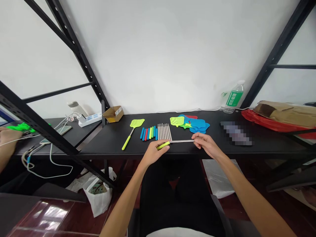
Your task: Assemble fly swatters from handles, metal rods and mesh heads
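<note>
My left hand is closed on a yellow-green grip fitted on one end of a thin metal rod. My right hand pinches the rod's other end, so the rod lies level just above the front of the black table. Behind it lie a row of coloured grips and a row of bare metal rods. A finished yellow-green fly swatter lies to the left. A pile of blue, green and red swatter heads sits at the back right.
A small cardboard box and a power strip stand at the back left, a green-labelled water bottle at the back right, red and brown bags at far right. Another person's hand holds something green at far left. Black rack struts frame the table.
</note>
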Demonstrator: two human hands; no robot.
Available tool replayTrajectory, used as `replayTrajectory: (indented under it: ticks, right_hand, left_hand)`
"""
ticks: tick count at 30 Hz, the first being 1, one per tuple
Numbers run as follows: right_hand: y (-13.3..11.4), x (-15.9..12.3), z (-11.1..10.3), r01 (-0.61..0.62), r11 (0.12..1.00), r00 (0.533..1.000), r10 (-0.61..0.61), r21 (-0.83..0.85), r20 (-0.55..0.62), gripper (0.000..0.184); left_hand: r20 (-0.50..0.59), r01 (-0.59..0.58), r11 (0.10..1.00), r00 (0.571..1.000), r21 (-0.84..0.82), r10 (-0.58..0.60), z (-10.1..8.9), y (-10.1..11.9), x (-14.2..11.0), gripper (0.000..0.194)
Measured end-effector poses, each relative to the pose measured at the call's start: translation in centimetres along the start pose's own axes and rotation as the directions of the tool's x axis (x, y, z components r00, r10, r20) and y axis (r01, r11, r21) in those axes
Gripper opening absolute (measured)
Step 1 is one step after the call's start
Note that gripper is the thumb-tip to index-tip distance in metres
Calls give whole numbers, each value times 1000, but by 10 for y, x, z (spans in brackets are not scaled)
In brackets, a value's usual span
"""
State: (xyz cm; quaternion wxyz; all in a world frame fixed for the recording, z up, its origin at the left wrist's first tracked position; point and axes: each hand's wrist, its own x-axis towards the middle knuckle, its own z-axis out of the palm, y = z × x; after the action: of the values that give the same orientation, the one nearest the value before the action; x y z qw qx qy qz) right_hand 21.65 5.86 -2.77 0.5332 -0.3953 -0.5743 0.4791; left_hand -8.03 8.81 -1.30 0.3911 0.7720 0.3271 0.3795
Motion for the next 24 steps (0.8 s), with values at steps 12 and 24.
replayTrajectory:
  ticks: [12, 24]
  right_hand:
    - [1, 0, 0, 8, 997, 1000, -7, -71, 14, 20]
    - [0, -1, -2, -22, 999, 1000, 22, -44, -7, 23]
  left_hand:
    - [-65, 70, 965, 994, -255, -89, -10, -11, 4, 41]
    - [-79, 93, 913, 988, -398, -135, -12, -12, 6, 29]
